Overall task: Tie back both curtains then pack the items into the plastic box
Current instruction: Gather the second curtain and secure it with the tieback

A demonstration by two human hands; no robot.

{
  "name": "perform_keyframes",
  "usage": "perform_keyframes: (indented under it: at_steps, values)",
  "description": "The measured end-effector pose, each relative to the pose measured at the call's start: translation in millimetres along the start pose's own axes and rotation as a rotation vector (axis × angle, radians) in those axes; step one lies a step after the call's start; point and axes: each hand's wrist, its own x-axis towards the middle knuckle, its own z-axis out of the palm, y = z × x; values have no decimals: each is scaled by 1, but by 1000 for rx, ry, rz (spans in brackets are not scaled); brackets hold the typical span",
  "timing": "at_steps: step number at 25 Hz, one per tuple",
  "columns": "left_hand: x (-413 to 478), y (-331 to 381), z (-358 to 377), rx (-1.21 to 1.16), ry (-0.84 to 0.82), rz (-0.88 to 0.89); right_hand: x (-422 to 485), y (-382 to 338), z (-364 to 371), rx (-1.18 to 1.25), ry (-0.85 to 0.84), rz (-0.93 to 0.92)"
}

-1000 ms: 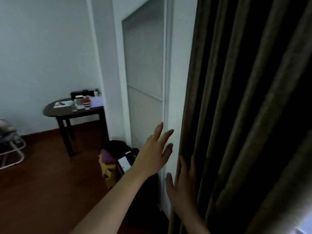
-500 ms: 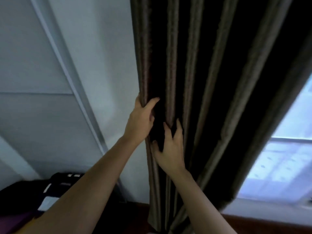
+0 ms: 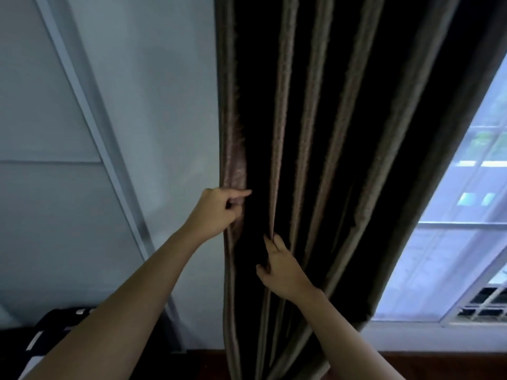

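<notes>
A dark brown curtain [image 3: 329,133] hangs in long folds down the middle of the view, bunched against the white wall. My left hand [image 3: 214,212] pinches the curtain's left edge between thumb and curled fingers. Lower and to the right, my right hand [image 3: 279,264] grips one of the inner folds, its fingertips tucked into the fabric. No tie-back or plastic box is in sight.
A white wall with a sliding door frame [image 3: 90,127] fills the left. A bright window [image 3: 466,215] with a white sill lies right of the curtain. Dark bags [image 3: 49,333] sit at the lower left on the wooden floor [image 3: 439,363].
The view swung from the room toward the curtain. Both hands went from lying flat near the curtain's edge to taking hold of its folds; my right hand has moved slightly lower.
</notes>
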Motion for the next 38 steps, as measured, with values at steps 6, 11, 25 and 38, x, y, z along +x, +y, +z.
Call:
perform_keyframes:
  at_steps: [6, 11, 25, 38]
  values:
    - [-11, -10, 15, 28, -54, -47, -15, -12, 26, 5, -104, -130]
    - [-19, 11, 15, -46, -153, -95, -21, -14, 31, -41, -124, -172]
    - [-24, -2, 15, 203, -50, -42, 3, -17, -47, -38, 467, 24]
    - [-19, 4, 30, 146, -139, 17, -28, 8, 40, -149, -169, -202]
